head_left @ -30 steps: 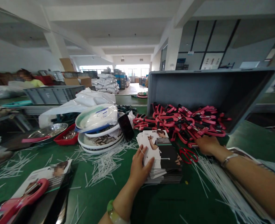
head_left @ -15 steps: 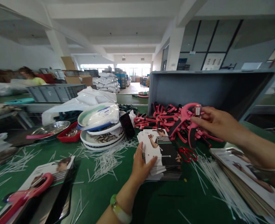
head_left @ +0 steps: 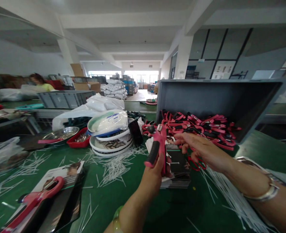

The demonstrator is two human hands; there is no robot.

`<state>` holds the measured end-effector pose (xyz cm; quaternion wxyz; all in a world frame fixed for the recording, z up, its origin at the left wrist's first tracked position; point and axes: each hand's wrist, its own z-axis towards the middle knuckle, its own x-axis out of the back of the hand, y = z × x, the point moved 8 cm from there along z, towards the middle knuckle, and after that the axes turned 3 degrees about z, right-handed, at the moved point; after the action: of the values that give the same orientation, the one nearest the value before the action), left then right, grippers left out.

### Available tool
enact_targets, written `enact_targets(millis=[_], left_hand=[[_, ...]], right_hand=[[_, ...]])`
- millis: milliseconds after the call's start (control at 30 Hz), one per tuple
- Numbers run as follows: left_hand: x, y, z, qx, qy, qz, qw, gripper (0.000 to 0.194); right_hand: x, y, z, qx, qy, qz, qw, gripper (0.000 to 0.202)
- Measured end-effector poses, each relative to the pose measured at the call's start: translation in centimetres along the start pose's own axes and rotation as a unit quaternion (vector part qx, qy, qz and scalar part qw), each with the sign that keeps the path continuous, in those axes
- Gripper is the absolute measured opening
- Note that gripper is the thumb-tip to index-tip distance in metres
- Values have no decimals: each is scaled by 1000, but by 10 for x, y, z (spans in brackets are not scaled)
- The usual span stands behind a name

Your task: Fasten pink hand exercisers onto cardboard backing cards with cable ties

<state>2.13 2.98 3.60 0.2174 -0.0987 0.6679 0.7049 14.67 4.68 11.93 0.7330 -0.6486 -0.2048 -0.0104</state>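
My left hand (head_left: 153, 173) is closed around a pink-and-black plier-like tool (head_left: 159, 147) with a coil spring, held upright over a stack of printed cards (head_left: 178, 166). To its right my right hand (head_left: 198, 149) hovers over the stack's far edge, fingers stretched toward the tool and apparently holding nothing. Red-handled scissors (head_left: 196, 162) lie just below that hand, partly covered by it. Behind it, many similar pink-and-black tools (head_left: 206, 126) are heaped in front of and inside a grey crate (head_left: 217, 97) tipped on its side.
White zip ties (head_left: 116, 168) are scattered across the green table. At left, another pink tool (head_left: 39, 195) rests on a printed card (head_left: 67, 174). Stacked plates of metal parts (head_left: 111, 142), a red tray (head_left: 78, 138) and a dark phone (head_left: 135, 132) stand beyond. A co-worker (head_left: 42, 82) is far left.
The pink tool has passed from my right hand to my left, moving left over the card stack. My left hand has left the cards' edge; my right hand has let go. The view has shifted slightly.
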Motion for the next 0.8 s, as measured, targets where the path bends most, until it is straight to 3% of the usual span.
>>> enact_targets(millis=[67,133,267,400,500,567,667,733,800], left_hand=[[-7,-5,0,44,-32,-91,994,49],[-13,-11,-2,62,-56,-92,992,47],[-21,-31,-5,79,-66,24,994,49],[-27,-38,-9,77,-83,135,984,47],[-26,-22,-10,-23,-87,267,960,33],[-10,-3,-9,-121,-7,355,927,23],[33,18,-11,-220,200,416,859,23],[59,14,-9,-214,288,408,840,46],[75,-2,2,-157,293,385,861,68]], right_hand=[[-13,14,-4,-19,-42,-17,999,46],[-34,26,-8,-29,-97,17,995,41],[-48,49,-14,-50,-56,51,996,42],[-27,56,-10,-29,42,-62,997,40],[-1,49,7,-21,100,-159,982,40],[10,45,27,-42,89,-217,971,41],[21,39,59,-58,62,-354,931,38],[24,41,74,-76,49,-417,904,31],[22,45,83,-86,32,-444,891,28]])
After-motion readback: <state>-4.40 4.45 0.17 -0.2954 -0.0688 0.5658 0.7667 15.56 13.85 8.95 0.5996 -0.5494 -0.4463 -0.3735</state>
